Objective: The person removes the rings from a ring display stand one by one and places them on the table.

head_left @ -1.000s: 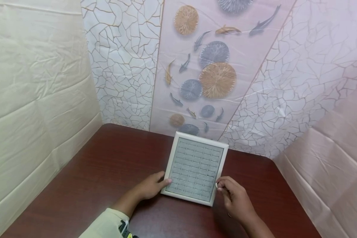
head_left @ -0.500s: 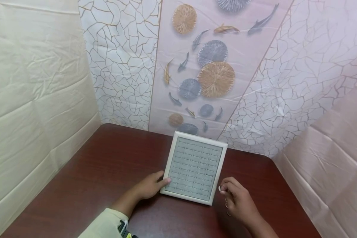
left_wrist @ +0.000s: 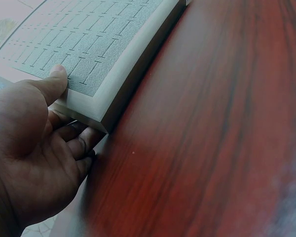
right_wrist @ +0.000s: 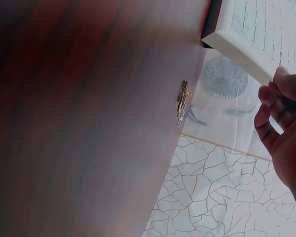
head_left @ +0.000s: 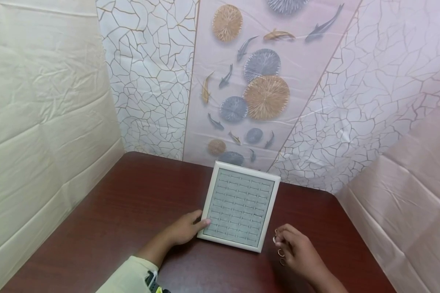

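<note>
A ring display board (head_left: 240,205) with a white frame and grey slotted padding leans back on the table. My left hand (head_left: 186,228) grips its lower left edge; in the left wrist view the thumb (left_wrist: 56,81) lies over the frame and the fingers go beneath. To the right of the board my right hand (head_left: 297,250) has its fingers curled, with a silver ring (head_left: 274,240) at its fingertips. Gold-coloured rings (head_left: 280,253) show on the table beside that hand. In the right wrist view several rings (right_wrist: 182,103) lie in a row, and the pinched spot is hidden.
The dark red wooden table (head_left: 139,195) reaches back to a wall hung with patterned cloth (head_left: 150,81). Plain pale cloth (head_left: 47,122) drapes the left side. A dark watch or band (head_left: 153,281) shows near the left sleeve (head_left: 128,276).
My right hand has moved from the board's right edge down and to the right, with the silver ring at its fingertips. More of the table rings show. The left hand keeps its hold.
</note>
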The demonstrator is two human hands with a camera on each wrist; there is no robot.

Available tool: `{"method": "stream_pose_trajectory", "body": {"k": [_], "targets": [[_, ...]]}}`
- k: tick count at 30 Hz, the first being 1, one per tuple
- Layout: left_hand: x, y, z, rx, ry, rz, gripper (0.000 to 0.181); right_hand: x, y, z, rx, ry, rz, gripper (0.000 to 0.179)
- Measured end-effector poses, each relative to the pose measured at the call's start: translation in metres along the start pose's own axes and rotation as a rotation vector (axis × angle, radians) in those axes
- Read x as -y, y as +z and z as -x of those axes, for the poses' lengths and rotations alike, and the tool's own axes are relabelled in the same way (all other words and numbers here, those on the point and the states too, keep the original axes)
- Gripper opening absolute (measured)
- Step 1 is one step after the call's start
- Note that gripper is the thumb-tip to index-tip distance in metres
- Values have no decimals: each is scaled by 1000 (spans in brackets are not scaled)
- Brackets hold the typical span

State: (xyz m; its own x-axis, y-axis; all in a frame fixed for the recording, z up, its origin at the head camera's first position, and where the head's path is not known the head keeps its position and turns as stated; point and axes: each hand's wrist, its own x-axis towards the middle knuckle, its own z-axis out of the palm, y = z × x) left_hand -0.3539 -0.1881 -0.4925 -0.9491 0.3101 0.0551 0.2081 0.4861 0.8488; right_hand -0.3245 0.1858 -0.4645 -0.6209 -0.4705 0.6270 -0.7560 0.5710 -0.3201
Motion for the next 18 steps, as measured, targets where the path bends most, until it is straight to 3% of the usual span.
{"method": "stream_pose_trajectory", "body": {"k": [10,18], "targets": [[0,0,0,0,-4,2,41,-3,-8,7,125,35,-34,45],[1,0,-1,1,-1,-6,42,-13,-14,17,257,35,1,46]]}}
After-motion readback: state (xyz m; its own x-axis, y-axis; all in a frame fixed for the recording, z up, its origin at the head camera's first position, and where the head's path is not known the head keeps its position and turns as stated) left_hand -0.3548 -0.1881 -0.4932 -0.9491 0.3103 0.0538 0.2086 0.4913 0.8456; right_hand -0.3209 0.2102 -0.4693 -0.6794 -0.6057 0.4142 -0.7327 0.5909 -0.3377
